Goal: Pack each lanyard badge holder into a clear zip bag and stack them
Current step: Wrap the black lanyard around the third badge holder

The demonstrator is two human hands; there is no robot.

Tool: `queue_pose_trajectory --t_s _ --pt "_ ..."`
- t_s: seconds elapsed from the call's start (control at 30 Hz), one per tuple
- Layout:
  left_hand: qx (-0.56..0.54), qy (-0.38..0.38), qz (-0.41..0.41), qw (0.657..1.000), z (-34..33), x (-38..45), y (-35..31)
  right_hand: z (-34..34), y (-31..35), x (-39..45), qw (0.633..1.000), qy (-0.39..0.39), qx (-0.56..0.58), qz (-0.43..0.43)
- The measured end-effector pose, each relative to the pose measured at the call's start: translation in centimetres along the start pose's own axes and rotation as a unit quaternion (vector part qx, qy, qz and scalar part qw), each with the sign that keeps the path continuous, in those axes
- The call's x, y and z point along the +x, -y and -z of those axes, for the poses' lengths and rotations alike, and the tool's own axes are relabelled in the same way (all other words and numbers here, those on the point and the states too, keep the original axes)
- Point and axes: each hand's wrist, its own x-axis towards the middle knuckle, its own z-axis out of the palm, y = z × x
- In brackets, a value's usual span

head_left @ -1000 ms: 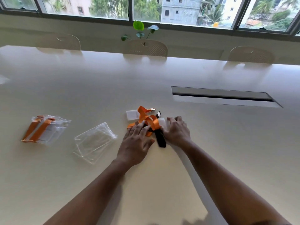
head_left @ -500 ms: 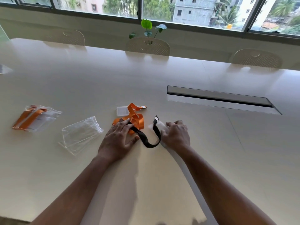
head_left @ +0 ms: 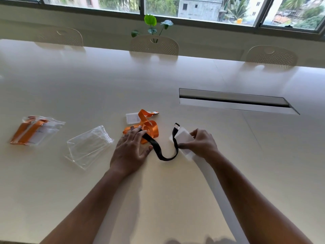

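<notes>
Head view, filled zip bag [head_left: 37, 130] holding orange lanyards [head_left: 28, 132]

Daylight is pouring through windows [head_left: 198, 6] behind three pale chairs [head_left: 154, 44] lining the white table's [head_left: 88, 76] far edge.

A black lanyard [head_left: 164, 152] curves in a U at centre, clipped to a white badge holder [head_left: 182, 138] at its 3 o'clock. An orange lanyard [head_left: 147, 127] lies tangled at 10 o'clock. Empty clear zip bags [head_left: 88, 145] sit at 9 o'clock, a packed bag [head_left: 35, 130] beyond.
</notes>
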Motion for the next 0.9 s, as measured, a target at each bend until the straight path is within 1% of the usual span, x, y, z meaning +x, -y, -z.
queue_pose_trajectory --t_s 0.07,0.17,0.27,0.3,0.33,0.37,0.4,0.43,0.47,0.5,0.53,0.57,0.6,0.7,0.73,0.8,0.87,0.9 --pt "-0.028 -0.016 -0.005 0.999 0.1 -0.1 -0.1 0.1 -0.2 -0.2 0.999 -0.029 0.027 -0.007" --pt "-0.087 -0.056 -0.031 0.994 0.3 -0.3 -0.4 -0.2 -0.2 -0.8 0.991 -0.089 0.098 0.002" --pt "-0.170 -0.106 -0.081 0.976 0.7 -0.7 -2.1 -0.9 0.4 -1.8 0.974 -0.161 0.149 0.053" --pt "-0.206 -0.105 -0.094 0.968 0.8 -0.8 -3.0 -1.1 0.9 -2.3 0.966 -0.187 0.160 0.078" --pt "-0.260 -0.087 -0.094 0.957 1.0 -0.7 -3.9 -1.4 1.5 -2.9 0.957 -0.213 0.169 0.104" --pt "-0.327 -0.051 -0.073 0.941 1.3 -0.6 -5.0 -1.8 2.2 -3.6 0.947 -0.234 0.173 0.134" --pt "-0.405 -0.003 -0.037 0.914 1.8 -0.2 -6.0 -2.2 2.9 -4.2 0.938 -0.251 0.172 0.166" --pt "-0.483 0.041 0.004 0.875 2.3 0.1 -6.9 -2.6 3.6 -4.8 0.929 -0.260 0.171 0.198" --pt "-0.555 0.069 0.043 0.828 2.5 0.6 -7.5 -3.1 4.2 -5.4 0.923 -0.257 0.169 0.230" --pt "-0.611 0.083 0.075 0.784 2.8 1.1 -7.8 -3.5 4.7 -5.9 0.921 -0.242 0.167 0.256" --pt "-0.645 0.087 0.099 0.752 3.0 1.5 -8.0 -4.0 5.1 -6.4 0.923 -0.219 0.162 0.273" --pt "-0.662 0.087 0.116 0.735 3.3 1.8 -8.0 -4.3 5.3 -6.8 0.927 -0.193 0.159 0.281" --pt "-0.667 0.085 0.130 0.729 3.5 2.0 -7.9 -4.5 5.5 -7.1 0.931 -0.168 0.157 0.283" --pt "-0.646 0.073 0.160 0.743 3.4 2.4 -6.9 -4.3 5.7 -7.6 0.933 -0.118 0.182 0.289" --pt "-0.640 0.070 0.170 0.746 3.4 2.4 -6.6 -4.1 5.8 -7.7 0.929 -0.121 0.205 0.285" --pt "-0.624 0.069 0.184 0.757 3.5 2.3 -6.3 -3.3 6.0 -7.4 0.920 -0.160 0.251 0.257" --pt "-0.622 0.076 0.168 0.761 3.9 2.0 -6.4 -2.5 6.0 -6.8 0.917 -0.203 0.256 0.231" --pt "-0.623 0.085 0.152 0.763 4.0 1.8 -6.4 -2.1 6.0 -6.5 0.919 -0.202 0.251 0.226"
